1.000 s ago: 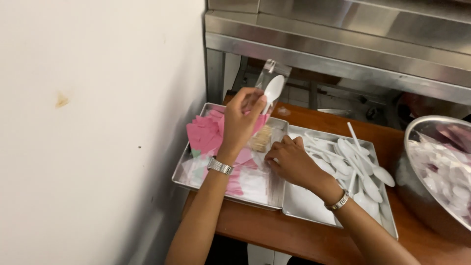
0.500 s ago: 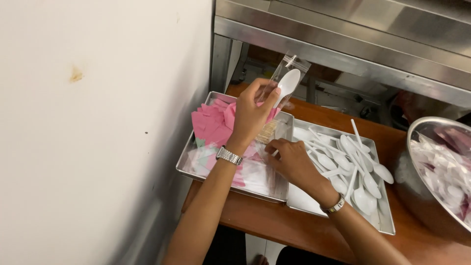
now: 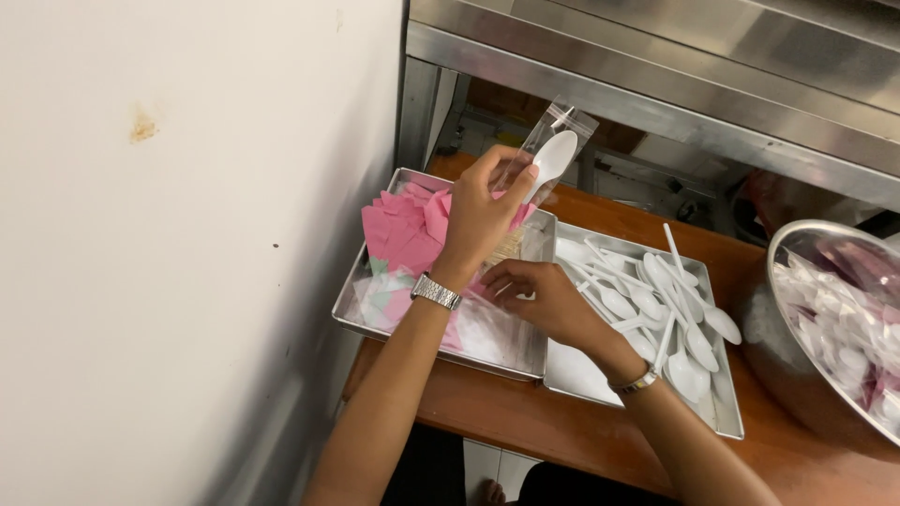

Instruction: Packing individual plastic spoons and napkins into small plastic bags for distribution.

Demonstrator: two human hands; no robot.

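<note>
A white wall [image 3: 187,234] fills the left of the view, and a steel shelf [image 3: 656,66] runs across the top right. Below it stands a wooden table [image 3: 525,422], brown and bare along its near edge. At the right edge a steel bowl [image 3: 797,281] holds packed items in white and pink, too blurred to tell apart. Two steel trays sit side by side on the table, touching along their long edges. The left tray [image 3: 361,323] holds pink napkins [image 3: 403,230] stacked toward its far end, with pale sheets and clear wrappers nearer the person. The right tray [image 3: 727,422] holds loose white spoons [image 3: 675,314], heaped and crossing one another. The left hand [image 3: 478,211], with a metal watch [image 3: 437,291] on its wrist, is raised above the left tray; its fingers are closed together, thumb against fingertips, pinching a clear sleeve [image 3: 553,141] at its lower end. The sleeve stands tilted up and to the right, and a white spoon [image 3: 553,157] lies inside it, bowl upward. The right hand [image 3: 544,300], with a bracelet [image 3: 636,380] on its wrist, rests low over the seam between the two trays, fingers curled inward toward the left tray; whether they grip anything cannot be told.
</note>
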